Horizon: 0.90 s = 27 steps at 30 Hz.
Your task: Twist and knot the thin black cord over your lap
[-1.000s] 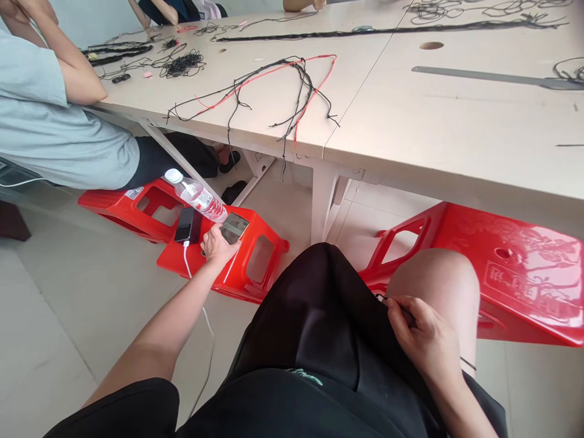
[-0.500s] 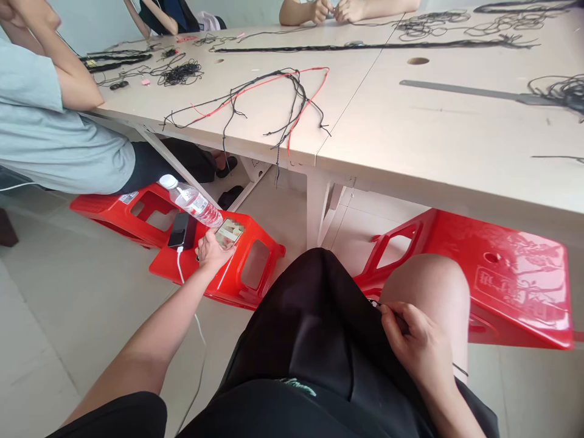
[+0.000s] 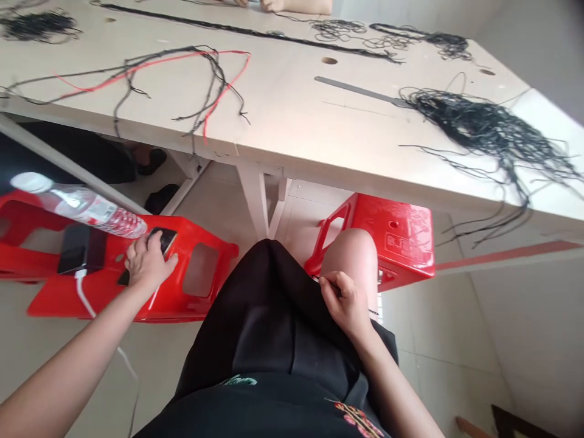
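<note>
My left hand (image 3: 148, 261) rests over a phone (image 3: 168, 241) on a red plastic stool (image 3: 182, 228). Its fingers are spread, with the fingertips touching the phone, whose screen looks dark. Beside that hand lies a clear plastic bottle (image 3: 86, 205) with a white cap, apparently leaning or upright. A black box-like device (image 3: 82, 250) with a white cable (image 3: 84, 292) plugged in sits on the same stool. Above my lap, by the bare knee, my right hand (image 3: 343, 298) is closed in a pinch. Something small and dark shows at its fingertips, too small to name.
The pale table (image 3: 283, 121) bears black and red knotted cords (image 3: 182, 55), a long black braid (image 3: 237, 29), a metal ruler (image 3: 356, 89) and a heap of black cord (image 3: 483, 131). Another red stool (image 3: 410, 228) stands under the table. Another person's hands (image 3: 274, 5) are across it.
My view has swung to the right. The phone's lit screen has gone dark, and my left fingers now reach over its near side. My right hand keeps its pinch near the knee.
</note>
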### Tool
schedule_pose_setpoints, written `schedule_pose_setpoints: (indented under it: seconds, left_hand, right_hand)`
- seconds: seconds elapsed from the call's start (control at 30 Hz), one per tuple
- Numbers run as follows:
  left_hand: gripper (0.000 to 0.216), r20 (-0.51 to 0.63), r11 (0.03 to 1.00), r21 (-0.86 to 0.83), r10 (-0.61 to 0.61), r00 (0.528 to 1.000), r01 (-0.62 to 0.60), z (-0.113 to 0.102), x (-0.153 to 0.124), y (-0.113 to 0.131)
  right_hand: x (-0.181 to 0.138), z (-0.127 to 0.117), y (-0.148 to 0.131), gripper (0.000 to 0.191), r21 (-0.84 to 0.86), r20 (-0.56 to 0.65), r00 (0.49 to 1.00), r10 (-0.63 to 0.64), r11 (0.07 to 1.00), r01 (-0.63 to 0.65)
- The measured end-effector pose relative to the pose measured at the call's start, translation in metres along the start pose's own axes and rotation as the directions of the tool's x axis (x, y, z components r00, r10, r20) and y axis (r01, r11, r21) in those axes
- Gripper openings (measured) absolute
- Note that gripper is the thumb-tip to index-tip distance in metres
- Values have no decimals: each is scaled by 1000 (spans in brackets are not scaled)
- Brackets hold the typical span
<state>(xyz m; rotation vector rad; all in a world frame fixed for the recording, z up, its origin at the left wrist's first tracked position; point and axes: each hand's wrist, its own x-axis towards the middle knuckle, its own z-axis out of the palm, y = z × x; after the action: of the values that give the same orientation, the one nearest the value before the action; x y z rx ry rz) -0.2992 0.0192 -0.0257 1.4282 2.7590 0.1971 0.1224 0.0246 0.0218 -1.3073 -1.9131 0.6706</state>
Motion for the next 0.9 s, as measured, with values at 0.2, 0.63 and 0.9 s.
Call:
schedule_pose_setpoints:
  seconds: [0.2, 0.63, 0.9]
  left_hand:
    - [54, 251, 634, -713, 631, 734, -301, -27, -74, 155]
    - [22, 347, 444, -891, 799, 492, -93, -79, -116, 240]
    - [22, 301, 477, -856, 773, 558, -200, -95, -120, 241]
  right_hand:
    - [5, -19, -14, 22, 534, 17, 930, 366, 783, -318]
    - [-1, -43, -15, 24, 909, 134, 828, 544, 265, -321]
    - [-7, -43, -18, 18, 755, 87, 885, 458, 549, -358]
